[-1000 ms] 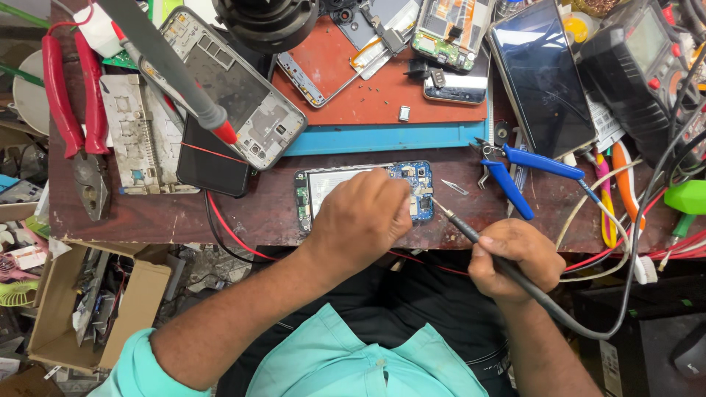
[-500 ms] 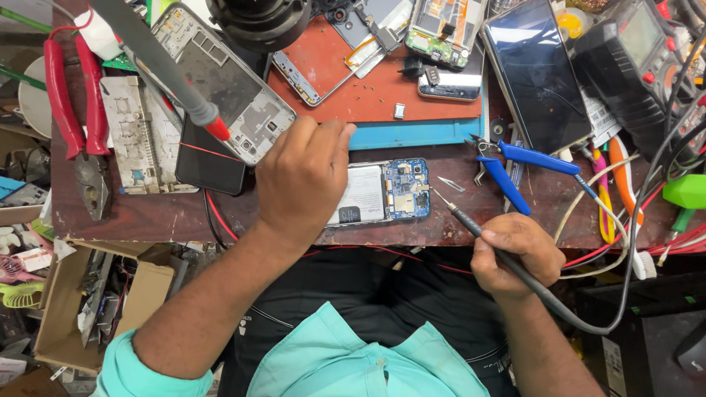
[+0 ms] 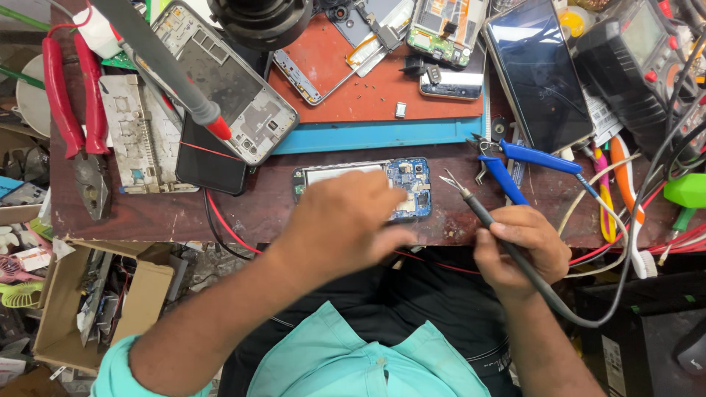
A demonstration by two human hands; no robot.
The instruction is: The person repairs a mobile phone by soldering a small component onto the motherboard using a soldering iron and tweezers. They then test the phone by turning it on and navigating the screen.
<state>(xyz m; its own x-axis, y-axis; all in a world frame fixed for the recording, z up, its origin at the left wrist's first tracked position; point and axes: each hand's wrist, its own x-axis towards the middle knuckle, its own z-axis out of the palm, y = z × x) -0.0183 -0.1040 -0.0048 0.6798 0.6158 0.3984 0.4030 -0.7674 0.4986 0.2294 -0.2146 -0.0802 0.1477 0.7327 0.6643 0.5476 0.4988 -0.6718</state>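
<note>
An opened phone [image 3: 382, 187] with its blue circuit board bared is seen lying flat near the front edge of the brown bench [image 3: 147, 213], partly covered by the left hand [image 3: 346, 220], whose blurred fingers are spread loosely over it without being closed on anything. A thin soldering iron [image 3: 471, 202] is gripped pen-fashion by the right hand [image 3: 518, 246], its tip kept just beside the phone's right end. The phone is judged light, stiff and fragile, best held by its outer edges, away from the bare board.
</note>
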